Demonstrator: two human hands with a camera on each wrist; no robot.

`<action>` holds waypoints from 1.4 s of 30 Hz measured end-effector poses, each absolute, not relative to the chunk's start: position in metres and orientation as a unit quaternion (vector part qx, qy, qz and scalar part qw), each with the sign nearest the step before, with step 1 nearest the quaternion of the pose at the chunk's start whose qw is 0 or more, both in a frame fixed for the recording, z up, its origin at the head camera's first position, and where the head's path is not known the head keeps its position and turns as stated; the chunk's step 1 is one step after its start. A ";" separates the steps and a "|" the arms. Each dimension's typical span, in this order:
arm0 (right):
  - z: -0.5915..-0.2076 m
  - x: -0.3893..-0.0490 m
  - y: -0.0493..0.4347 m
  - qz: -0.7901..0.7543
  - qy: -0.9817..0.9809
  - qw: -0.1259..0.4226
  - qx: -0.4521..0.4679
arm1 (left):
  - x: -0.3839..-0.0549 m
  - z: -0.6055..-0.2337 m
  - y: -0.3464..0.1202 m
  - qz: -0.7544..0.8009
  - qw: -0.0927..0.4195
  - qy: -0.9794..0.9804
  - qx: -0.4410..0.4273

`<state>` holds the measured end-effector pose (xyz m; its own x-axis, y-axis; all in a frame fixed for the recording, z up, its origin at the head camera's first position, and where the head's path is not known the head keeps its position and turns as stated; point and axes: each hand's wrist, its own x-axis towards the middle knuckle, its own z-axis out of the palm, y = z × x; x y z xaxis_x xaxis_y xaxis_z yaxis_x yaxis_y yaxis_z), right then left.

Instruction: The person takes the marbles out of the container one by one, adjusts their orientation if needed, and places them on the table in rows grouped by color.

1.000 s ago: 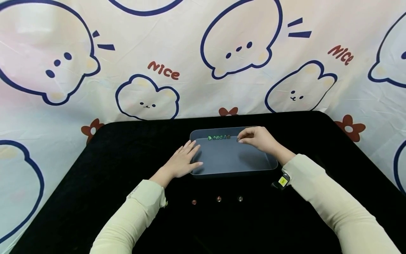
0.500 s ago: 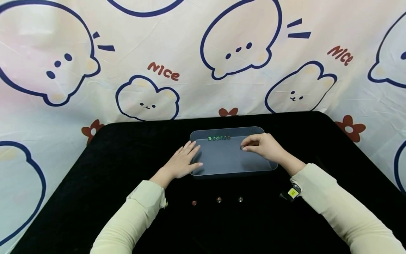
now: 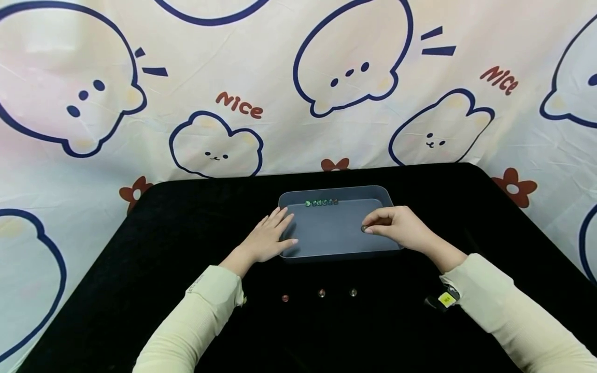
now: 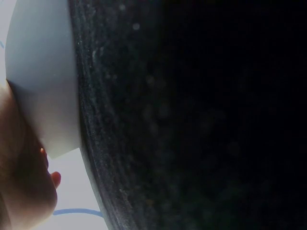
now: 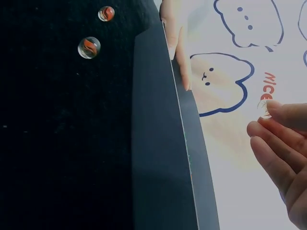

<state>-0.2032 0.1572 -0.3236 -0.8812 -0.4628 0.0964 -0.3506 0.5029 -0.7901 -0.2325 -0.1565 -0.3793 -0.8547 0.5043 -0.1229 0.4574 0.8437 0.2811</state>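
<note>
Marble point(image 3: 364, 228) pinched by right fingers point(image 3: 380, 213) over tray point(image 3: 322, 228), open room leftward; left fingers point(image 3: 285, 223) spread across left edge.

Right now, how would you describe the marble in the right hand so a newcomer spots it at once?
On the black-covered table sits a gray tray, with the right hand at its right side. That hand pinches the marble. It alone is held: the row of marbles lies along the tray's far side, and three loose marbles lie on the table.
</note>
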 end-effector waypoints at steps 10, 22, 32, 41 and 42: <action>-0.332 -0.189 0.167 -0.460 0.850 0.079 -0.246 | -0.234 -0.379 -0.157 0.123 0.105 0.954 0.251; -0.339 -0.179 0.179 -0.468 0.840 0.103 -0.256 | -0.236 -0.380 -0.157 0.116 0.101 0.957 0.248; -0.347 -0.170 0.183 -0.489 0.813 0.123 -0.292 | -0.235 -0.380 -0.156 0.119 0.100 0.956 0.249; -0.355 -0.161 0.187 -0.491 0.800 0.129 -0.319 | -0.234 -0.379 -0.156 0.116 0.102 0.956 0.251; -0.356 -0.161 0.188 -0.491 0.800 0.130 -0.320 | -0.234 -0.379 -0.156 0.116 0.102 0.956 0.251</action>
<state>-0.1605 0.1879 -0.3556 -0.7609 -0.6402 0.1062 -0.3844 0.3127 -0.8686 -0.2335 -0.1561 -0.3794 -0.8532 0.5035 -0.1361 0.4561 0.8469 0.2733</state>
